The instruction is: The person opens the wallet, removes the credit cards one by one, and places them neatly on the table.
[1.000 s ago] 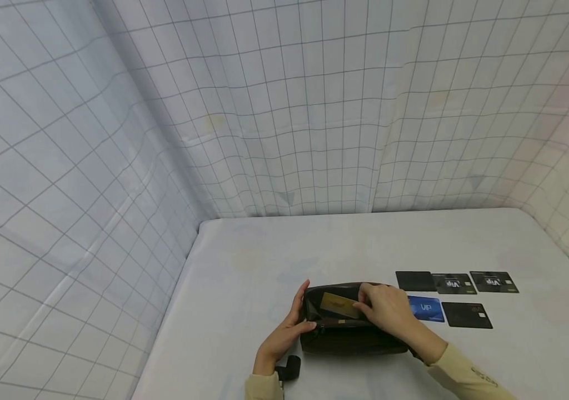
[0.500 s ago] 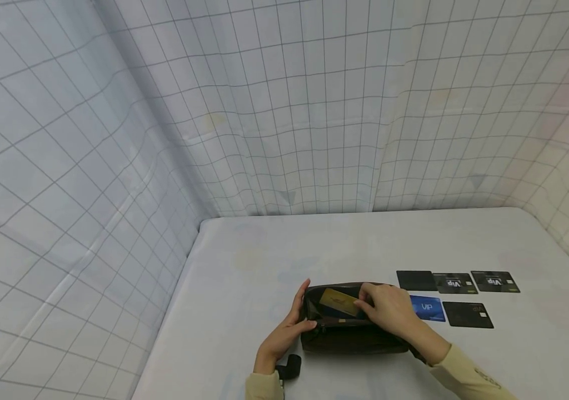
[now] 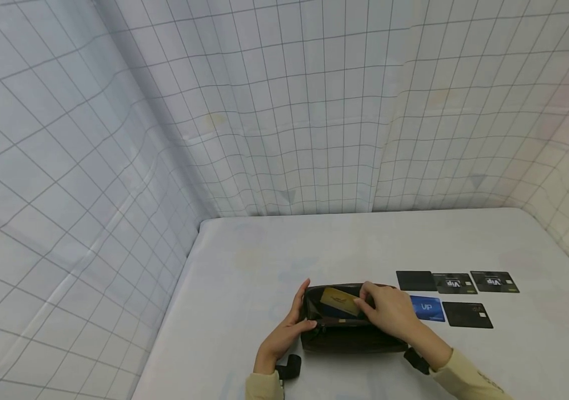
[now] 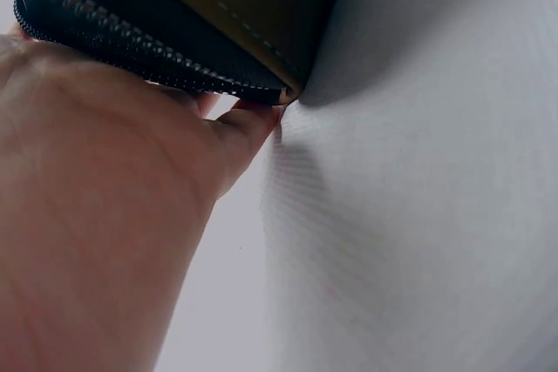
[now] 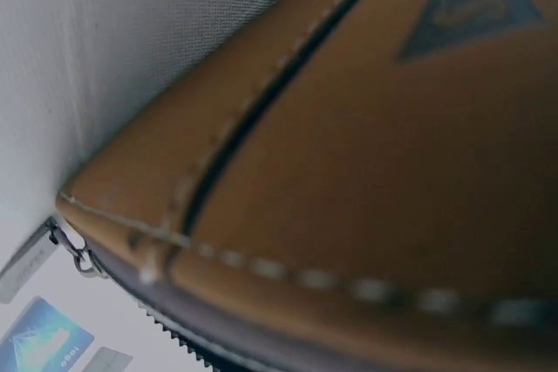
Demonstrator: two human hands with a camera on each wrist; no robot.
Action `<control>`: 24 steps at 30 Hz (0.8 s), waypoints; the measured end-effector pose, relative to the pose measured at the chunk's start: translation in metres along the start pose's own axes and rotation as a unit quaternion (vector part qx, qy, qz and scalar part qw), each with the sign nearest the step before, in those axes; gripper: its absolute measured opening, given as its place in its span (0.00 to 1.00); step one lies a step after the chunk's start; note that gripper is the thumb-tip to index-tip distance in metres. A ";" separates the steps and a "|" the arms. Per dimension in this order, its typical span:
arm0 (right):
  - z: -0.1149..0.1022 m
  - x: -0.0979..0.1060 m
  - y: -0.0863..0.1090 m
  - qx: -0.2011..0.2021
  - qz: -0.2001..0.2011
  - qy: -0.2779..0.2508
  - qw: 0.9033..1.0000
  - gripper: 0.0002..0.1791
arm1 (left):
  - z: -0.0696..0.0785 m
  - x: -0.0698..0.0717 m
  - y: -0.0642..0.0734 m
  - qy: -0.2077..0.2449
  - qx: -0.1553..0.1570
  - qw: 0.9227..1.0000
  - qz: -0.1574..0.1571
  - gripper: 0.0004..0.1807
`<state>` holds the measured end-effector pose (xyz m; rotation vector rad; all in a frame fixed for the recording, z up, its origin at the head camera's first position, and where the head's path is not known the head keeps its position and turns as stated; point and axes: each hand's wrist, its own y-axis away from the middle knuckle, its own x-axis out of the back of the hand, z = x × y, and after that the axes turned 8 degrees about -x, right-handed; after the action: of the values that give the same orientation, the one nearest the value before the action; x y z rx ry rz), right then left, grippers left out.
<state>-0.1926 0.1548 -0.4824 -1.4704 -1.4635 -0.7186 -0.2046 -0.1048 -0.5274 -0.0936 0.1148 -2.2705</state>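
A dark zip wallet (image 3: 354, 341) stands on the white table in the head view, its mouth spread wide. My left hand (image 3: 283, 338) grips its left end, thumb at the front and fingers behind. Inside the mouth, my right hand (image 3: 390, 312) pinches a gold card (image 3: 338, 300) at its right end. Dark blue shows just below that card. The left wrist view has the zipper teeth (image 4: 131, 41) beside my palm. Brown leather with pale stitching (image 5: 349, 189) fills most of the right wrist view, where my right hand is out of sight.
Right of the wallet lie a blue VIP card (image 3: 427, 308), a black card (image 3: 467, 315) and several more dark cards (image 3: 454, 283) in a row behind. Grid-patterned white curtains (image 3: 284, 111) rise at the table's back and sides.
The gold card has tilted, its left end rising slightly in the wallet. My right wrist has turned a little, so its black strap device shows more. The left hand keeps its place.
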 end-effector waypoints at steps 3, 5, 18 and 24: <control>0.001 -0.001 0.001 -0.006 0.002 -0.010 1.000 0.10 | -0.012 0.002 -0.001 0.000 -0.005 1.000 0.003 0.42; 0.002 -0.001 0.001 -0.012 0.004 -0.019 1.000 0.10 | -0.013 0.003 -0.001 0.002 -0.003 1.000 0.004 0.42; 0.005 0.004 0.002 -0.006 0.017 -0.098 0.995 0.08 | -0.013 0.002 -0.001 0.007 -0.024 1.000 0.009 0.41; 0.005 0.006 0.002 0.000 0.028 -0.120 0.992 0.07 | -0.013 0.002 -0.001 0.007 -0.017 1.000 0.006 0.41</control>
<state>-0.1906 0.1617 -0.4797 -1.6351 -1.5932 -0.5209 -0.2085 -0.1053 -0.5399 -0.0945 0.1610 -2.2578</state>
